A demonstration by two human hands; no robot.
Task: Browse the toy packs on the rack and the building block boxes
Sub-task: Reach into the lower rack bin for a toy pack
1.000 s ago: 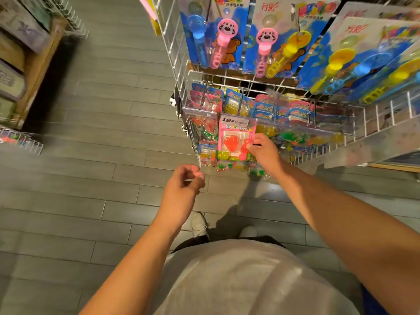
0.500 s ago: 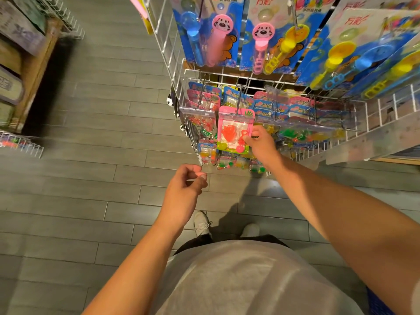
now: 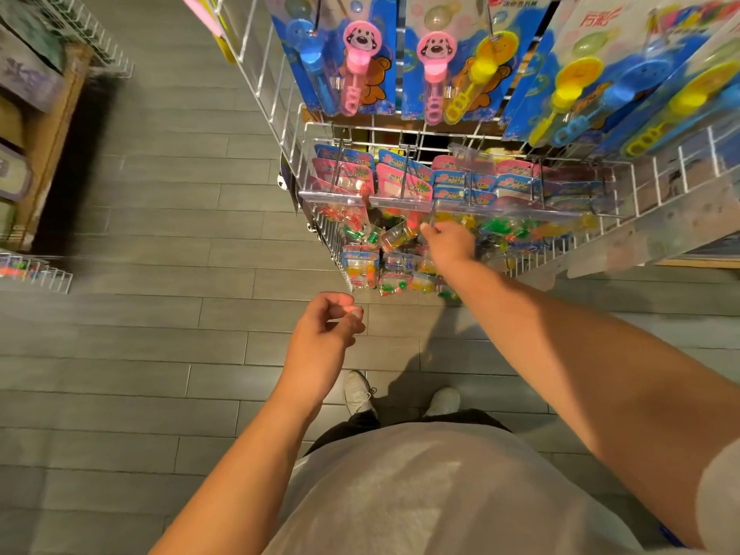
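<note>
Head view looks down on a white wire rack (image 3: pixel 280 126) hung with toy packs; bubble wands (image 3: pixel 352 70) on blue cards fill the upper row, and small clear packs (image 3: pixel 362 270) of bright bits hang below on pegs; no block boxes are clearly visible here.

A second ago the right hand (image 3: pixel 450 244) held a pink-backed pack (image 3: pixel 400 232) up and facing the camera; half a second ago it was lifted toward its peg; now that pack hangs tilted among the others, and the hand sits just beside it at the front of the peg row, fingers curled toward the packs; whether it pinches one I cannot tell, since the fingertips are hidden.

The left hand (image 3: pixel 324 334) hangs well apart from the rack over the grey floor (image 3: pixel 140 274), much as before, thumb and forefinger pressed together; a thin pale sliver seems to lie between them, too small to name.

My judgement: one pack has been looked over and returned; browsing goes on along this row, with the block boxes still to come.
</note>
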